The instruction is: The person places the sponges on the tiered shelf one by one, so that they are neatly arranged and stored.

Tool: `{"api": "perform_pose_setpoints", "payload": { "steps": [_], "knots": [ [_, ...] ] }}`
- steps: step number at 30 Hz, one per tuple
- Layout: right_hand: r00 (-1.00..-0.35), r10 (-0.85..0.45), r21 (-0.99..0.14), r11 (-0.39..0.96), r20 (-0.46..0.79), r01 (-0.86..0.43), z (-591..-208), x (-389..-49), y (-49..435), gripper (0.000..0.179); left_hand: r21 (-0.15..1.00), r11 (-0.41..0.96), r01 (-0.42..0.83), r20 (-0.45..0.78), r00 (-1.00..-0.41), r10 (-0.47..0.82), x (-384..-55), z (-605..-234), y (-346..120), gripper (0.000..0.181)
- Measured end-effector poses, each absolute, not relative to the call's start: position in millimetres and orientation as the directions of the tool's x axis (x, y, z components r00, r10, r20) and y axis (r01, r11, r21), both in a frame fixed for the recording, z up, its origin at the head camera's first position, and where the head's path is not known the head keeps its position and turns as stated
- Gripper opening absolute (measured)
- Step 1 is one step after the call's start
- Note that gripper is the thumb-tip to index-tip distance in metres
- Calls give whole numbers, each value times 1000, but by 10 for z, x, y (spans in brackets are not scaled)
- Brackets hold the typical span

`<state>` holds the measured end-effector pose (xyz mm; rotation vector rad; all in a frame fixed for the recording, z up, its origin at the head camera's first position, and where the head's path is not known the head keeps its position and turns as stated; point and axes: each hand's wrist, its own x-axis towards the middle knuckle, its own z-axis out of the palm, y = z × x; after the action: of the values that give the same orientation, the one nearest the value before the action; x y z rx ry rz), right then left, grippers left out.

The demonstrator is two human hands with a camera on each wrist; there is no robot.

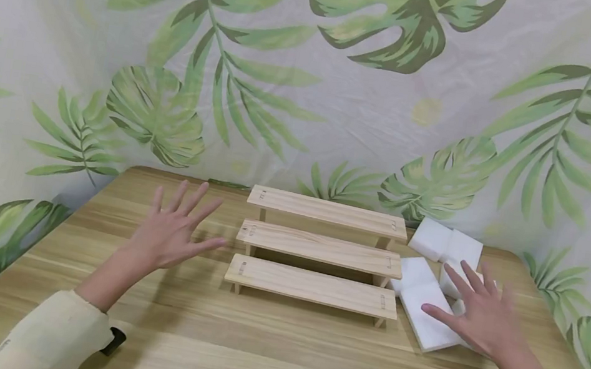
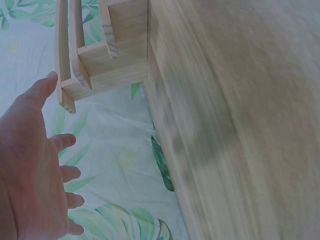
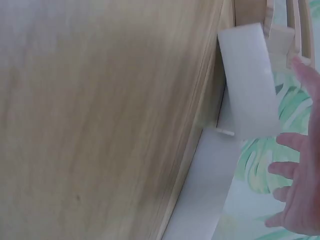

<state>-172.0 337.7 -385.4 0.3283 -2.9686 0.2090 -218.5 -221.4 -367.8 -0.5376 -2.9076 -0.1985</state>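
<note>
A three-tier wooden step rack (image 1: 320,248) of pale planks stands in the middle of the table. To its left my left hand (image 1: 169,233) hovers with fingers spread, holding nothing; in the left wrist view its thumb overlaps the end of the rack (image 2: 65,95). My right hand (image 1: 487,312) is likewise spread and holds nothing, over several white foam blocks (image 1: 427,313) piled to the right of the rack. In the right wrist view a long foam block (image 3: 250,80) leans near the rack's side, with the right fingers (image 3: 285,170) apart from it.
The wooden table (image 1: 260,356) reaches back to a wall covered by a leaf-print cloth (image 1: 362,112). Farther back on the right lie more foam blocks (image 1: 462,247). A small black object (image 1: 113,342) shows at the left sleeve's cuff.
</note>
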Motion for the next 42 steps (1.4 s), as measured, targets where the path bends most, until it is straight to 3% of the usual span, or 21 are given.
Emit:
{"api": "perform_pose_setpoints", "payload": {
  "steps": [9,17,29,34,42],
  "knots": [
    [-919,-246,-142,943,308,-300,-3912,-1643,3171,84,135,903,408,206,-903,377,-2231,-3678,-2072,84],
    [-930,-258,-106,950,262,-293,-3956,-1637,3101,93,143,890,433,217,-891,399,-2265,-3669,-1952,83],
    [-951,-228,-219,937,210,-273,-3992,-1633,3073,88,179,859,480,228,-869,438,-2309,-3717,-1831,80],
    [-947,-244,-252,922,211,-294,-3984,-1632,3101,80,253,811,527,269,-844,464,-2326,-3741,-1791,75],
    [-938,-265,-281,904,226,-323,-3906,-1612,3139,69,472,686,554,280,-832,479,-2402,-3794,-1777,58]
  ]
}}
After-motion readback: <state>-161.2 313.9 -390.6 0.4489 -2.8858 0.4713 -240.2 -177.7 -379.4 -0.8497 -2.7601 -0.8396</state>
